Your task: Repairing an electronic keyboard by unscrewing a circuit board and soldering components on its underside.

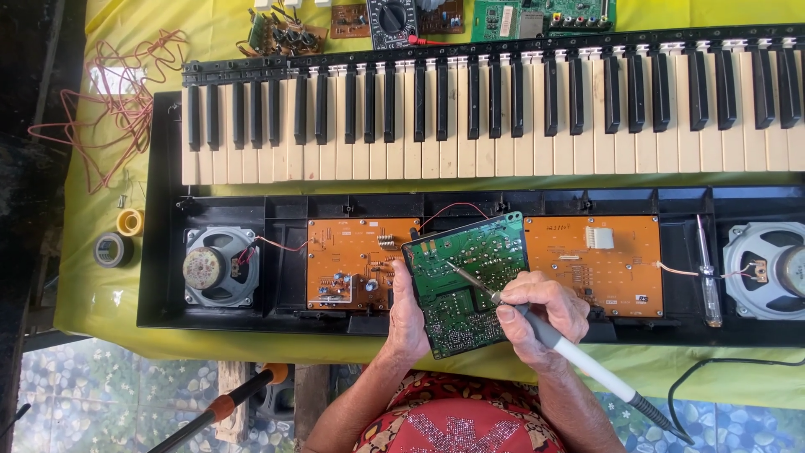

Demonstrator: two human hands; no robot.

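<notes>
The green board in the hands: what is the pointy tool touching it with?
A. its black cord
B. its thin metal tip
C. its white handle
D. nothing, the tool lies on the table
B: the right hand grips the soldering iron by its white handle, and its thin metal tip rests on the green circuit board, which the left hand holds by the edge.

green boards (466, 285): 2 | orange boards (360, 262): 2 | speakers (220, 266): 2 | tape rolls (112, 249): 2 | screwdriver (709, 273): 1
</notes>
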